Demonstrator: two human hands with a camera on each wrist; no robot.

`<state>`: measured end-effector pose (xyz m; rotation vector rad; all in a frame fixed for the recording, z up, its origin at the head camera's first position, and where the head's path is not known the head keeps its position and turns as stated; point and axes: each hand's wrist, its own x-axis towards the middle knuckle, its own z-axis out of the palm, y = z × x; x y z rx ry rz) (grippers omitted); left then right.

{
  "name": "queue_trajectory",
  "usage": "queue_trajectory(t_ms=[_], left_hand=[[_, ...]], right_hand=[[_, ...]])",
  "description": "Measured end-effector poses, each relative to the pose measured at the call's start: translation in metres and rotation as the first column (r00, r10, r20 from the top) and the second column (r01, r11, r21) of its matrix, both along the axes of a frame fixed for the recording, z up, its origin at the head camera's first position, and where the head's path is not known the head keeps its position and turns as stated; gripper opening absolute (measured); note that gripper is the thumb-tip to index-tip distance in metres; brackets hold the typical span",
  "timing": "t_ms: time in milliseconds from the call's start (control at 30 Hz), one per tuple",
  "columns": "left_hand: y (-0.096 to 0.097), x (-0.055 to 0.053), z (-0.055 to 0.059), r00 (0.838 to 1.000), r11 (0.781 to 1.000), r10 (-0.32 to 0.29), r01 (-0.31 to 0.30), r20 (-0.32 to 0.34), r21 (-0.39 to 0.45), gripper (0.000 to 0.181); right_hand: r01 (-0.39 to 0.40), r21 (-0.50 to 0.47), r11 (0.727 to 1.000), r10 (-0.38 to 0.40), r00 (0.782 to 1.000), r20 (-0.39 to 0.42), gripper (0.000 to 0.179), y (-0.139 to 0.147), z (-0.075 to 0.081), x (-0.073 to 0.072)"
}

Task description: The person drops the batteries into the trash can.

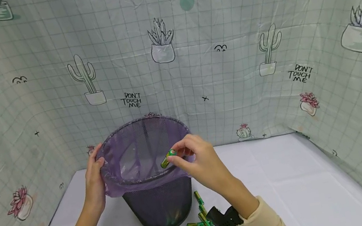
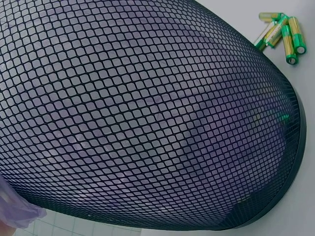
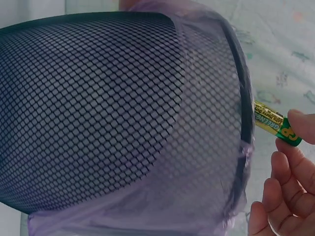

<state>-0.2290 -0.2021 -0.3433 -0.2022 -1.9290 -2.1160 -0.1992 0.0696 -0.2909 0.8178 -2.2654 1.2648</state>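
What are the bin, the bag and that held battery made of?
Bin: probably metal, dark and dull, judging by its fine mesh.
Bag: thin, slightly shiny plastic, it seems, being see-through and crinkled.
Battery: likely metal with a glossy printed wrap; its gold side gleams.

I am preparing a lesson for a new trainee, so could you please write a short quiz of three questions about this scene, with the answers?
1. Which hand pinches a battery?
2. True or false: a purple bag lines the mesh bin.
3. Where do the loose batteries lie?
A) On the bin's rim
B) On the white table, beside the bin
C) In the left hand

Key:
1. The right hand; the left hand grips the bin's rim.
2. True.
3. B.
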Motion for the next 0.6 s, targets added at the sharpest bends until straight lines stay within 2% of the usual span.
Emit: queue_trajectory(t_ms=[233,600], left_hand=[[0.001,0.0,0.0,1.0,1.0,0.005,-0.005,0.013,-0.003,0.049],[0.0,-0.002,-0.002,1.0,1.0,0.009,-0.009,-0.008,0.015,0.049]], right_hand=[[-0.017,0.051,0.999,0.019,0.999,-0.036,0.014,-0.012,-0.002,0.001],[-0.012,0.134,0.991,0.014,1.0,-0.017,0.013,-0.018,-0.007,0.0]])
